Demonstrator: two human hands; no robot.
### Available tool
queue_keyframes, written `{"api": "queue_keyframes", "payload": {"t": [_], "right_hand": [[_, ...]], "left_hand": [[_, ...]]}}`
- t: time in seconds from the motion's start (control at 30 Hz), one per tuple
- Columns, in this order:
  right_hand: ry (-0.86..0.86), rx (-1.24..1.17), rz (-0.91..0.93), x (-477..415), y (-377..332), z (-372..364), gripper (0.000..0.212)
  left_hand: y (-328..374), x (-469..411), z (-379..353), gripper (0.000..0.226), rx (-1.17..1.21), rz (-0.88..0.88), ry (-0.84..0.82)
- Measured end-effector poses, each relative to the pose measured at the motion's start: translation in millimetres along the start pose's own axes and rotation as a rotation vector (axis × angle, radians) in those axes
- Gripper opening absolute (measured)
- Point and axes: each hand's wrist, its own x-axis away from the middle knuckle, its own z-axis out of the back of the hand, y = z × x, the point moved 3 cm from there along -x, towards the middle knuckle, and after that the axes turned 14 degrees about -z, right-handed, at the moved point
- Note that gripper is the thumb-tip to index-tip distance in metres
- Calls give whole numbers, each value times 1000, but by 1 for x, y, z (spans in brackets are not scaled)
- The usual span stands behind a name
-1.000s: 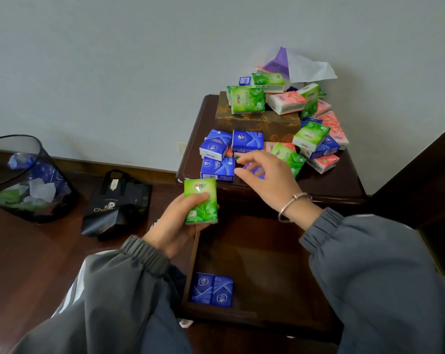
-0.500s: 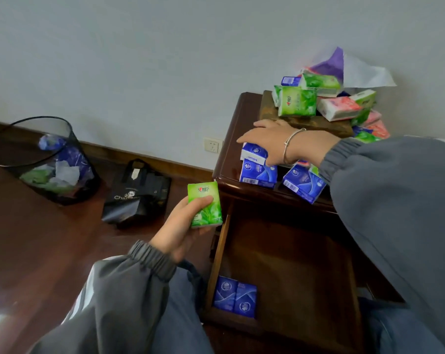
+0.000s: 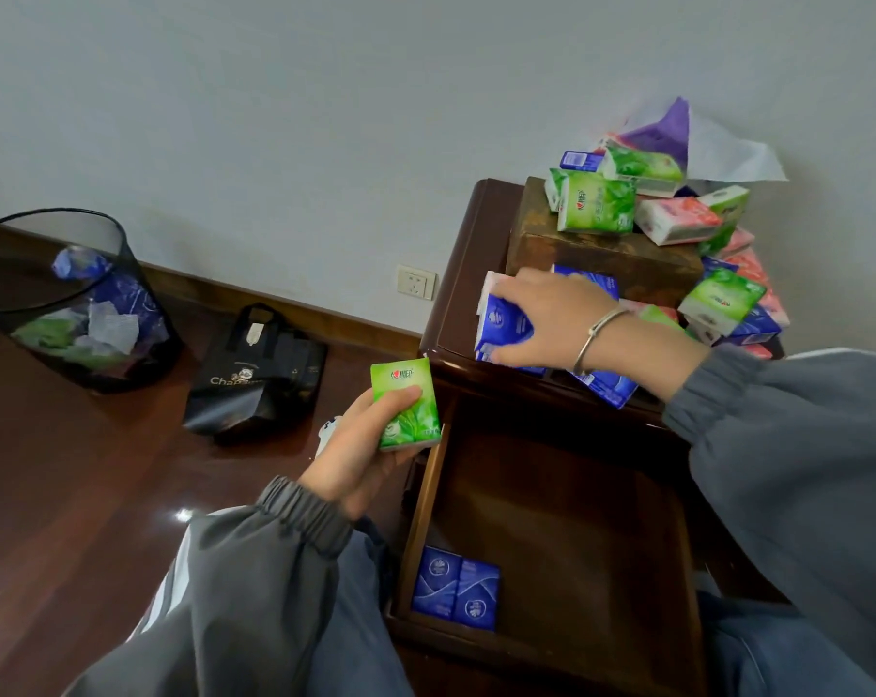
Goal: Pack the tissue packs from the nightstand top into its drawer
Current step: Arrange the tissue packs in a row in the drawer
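- Your view is evenly lit by soft, diffuse light; the wall (image 3: 275, 118) reads pale and flat.
- Small glare spots sit on the glossy floor (image 3: 73, 485).
- The drawer (image 3: 566, 520) interior is dim, in shadow.
- Wide-angle distortion tilts the skirting board (image 3: 295, 316); detail is slightly soft throughout.

One view here, worn on the head: wide-angle, looking forward and steeply down, rolled a little so the pale grey wall (image 3: 325, 118) slants. It's close in, with the left hand (image 3: 360, 445) mid-frame and the right hand (image 3: 551, 319) reaching just beyond it. Past the right hand is the dark brown wooden nightstand (image 3: 456, 294); beneath both hands, its open brown wooden drawer (image 3: 576, 520). Well left of the left hand sits a black mesh wastebasket (image 3: 73, 304).
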Motion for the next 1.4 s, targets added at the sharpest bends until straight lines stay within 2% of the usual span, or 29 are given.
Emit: {"api": "queue_keyframes", "payload": {"t": [0.23, 0.4, 0.53, 0.63, 0.77, 0.83, 0.9, 0.97, 1.03, 1.13, 1.27, 1.4], "right_hand": [[-34, 62, -74, -3, -7, -24, 74], [43, 130, -143, -12, -9, -24, 60], [35, 145, -199, -16, -11, -25, 57], [82, 159, -205, -14, -14, -23, 59], [182, -28, -204, -1, -13, -11, 61], [279, -227, -233, 17, -9, -1, 65], [305, -490, -254, 45, -2, 3, 67], [173, -723, -279, 77, 11, -5, 63], [-63, -932, -325, 112, 25, -31, 47], [-378, -1130, -511, 161, 39, -104, 32], [-593, -999, -821, 198, 37, -209, 28], [-653, -819, -910, 194, 17, -276, 50]], "left_hand": [[-3, 5, 4, 45, -27, -7, 13], [-4, 6, 3, 42, -44, -18, 2], [-2, 8, 5, 27, -80, -23, 16], [2, 12, 4, 23, -127, -39, 25], [8, 22, 6, 21, -186, -53, 31], [10, 27, 11, 25, -199, -60, 47], [8, 32, 16, 30, -221, -58, 60], [0, 36, 20, 29, -251, -47, 73], [-16, 41, 20, 28, -271, -13, 96], [-46, 45, 15, 33, -307, 56, 109], [-85, 45, 11, 39, -344, 157, 126], [-98, 41, 16, 35, -362, 172, 165]]}}
